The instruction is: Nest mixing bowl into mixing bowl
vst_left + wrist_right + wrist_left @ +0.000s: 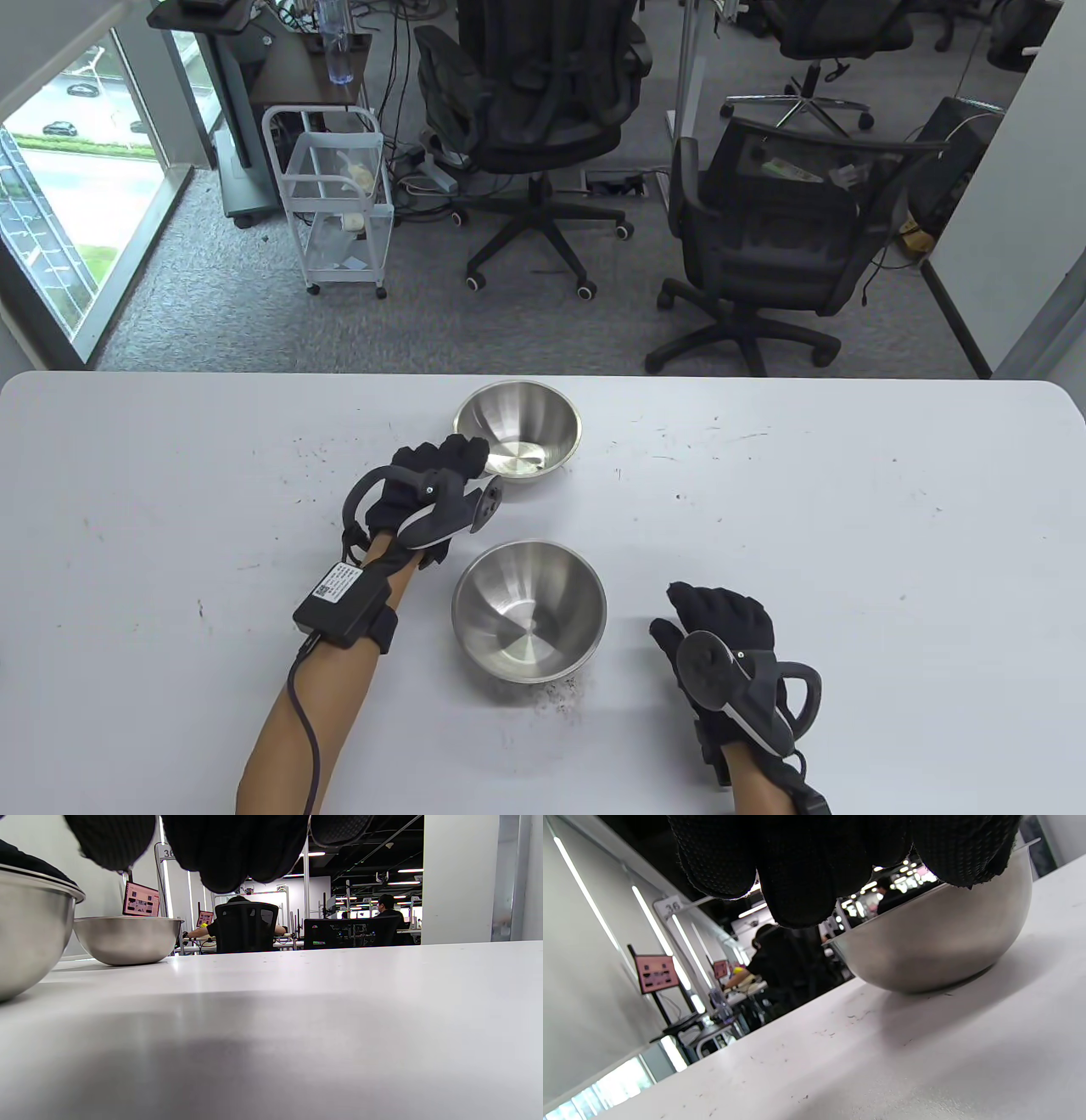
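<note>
Left wrist view: sign (669, 905) reads "36"; far bowl (937, 938) unmarked.

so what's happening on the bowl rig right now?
A person in sensor gloves is setting up to nest two steel bowls. The left hand is at the near-left rim of the far bowl; whether it grips the rim yet is unclear. The near bowl sits apart on the table, untouched. The right hand rests on the table to its right, holding nothing. No nesting yet.
</note>
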A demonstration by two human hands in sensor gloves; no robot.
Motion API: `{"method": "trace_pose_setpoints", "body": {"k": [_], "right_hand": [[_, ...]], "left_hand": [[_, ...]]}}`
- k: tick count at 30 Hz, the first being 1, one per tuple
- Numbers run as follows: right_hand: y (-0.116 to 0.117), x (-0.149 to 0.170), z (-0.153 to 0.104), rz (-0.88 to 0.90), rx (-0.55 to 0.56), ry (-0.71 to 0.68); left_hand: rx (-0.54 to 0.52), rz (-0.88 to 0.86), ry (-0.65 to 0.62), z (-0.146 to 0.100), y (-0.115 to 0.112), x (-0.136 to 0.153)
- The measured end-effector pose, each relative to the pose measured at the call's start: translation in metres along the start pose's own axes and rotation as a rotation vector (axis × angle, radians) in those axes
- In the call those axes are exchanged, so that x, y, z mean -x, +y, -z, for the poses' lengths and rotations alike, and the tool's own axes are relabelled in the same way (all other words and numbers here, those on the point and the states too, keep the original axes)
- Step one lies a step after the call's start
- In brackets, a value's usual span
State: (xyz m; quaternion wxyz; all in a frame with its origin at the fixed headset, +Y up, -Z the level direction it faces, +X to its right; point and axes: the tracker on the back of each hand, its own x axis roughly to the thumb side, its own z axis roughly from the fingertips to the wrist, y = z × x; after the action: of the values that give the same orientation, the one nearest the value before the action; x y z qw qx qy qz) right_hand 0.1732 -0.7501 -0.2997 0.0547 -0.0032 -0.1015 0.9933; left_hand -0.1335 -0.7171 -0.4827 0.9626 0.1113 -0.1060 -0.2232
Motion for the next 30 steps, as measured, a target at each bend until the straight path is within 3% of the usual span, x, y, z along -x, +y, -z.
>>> {"method": "trace_pose_setpoints", "body": {"k": [14, 24, 30], "right_hand": [[0.000, 0.004, 0.001, -0.010, -0.008, 0.020], [0.002, 0.008, 0.004, -0.006, -0.019, 0.035], [0.002, 0.010, 0.004, 0.002, -0.016, 0.040]], "left_hand": [[0.018, 0.060, -0.069, 0.032, -0.016, -0.025], [-0.024, 0.060, -0.079, 0.031, -0.015, -0.026], [-0.027, 0.071, -0.066, 0.017, -0.004, -0.017]]}}
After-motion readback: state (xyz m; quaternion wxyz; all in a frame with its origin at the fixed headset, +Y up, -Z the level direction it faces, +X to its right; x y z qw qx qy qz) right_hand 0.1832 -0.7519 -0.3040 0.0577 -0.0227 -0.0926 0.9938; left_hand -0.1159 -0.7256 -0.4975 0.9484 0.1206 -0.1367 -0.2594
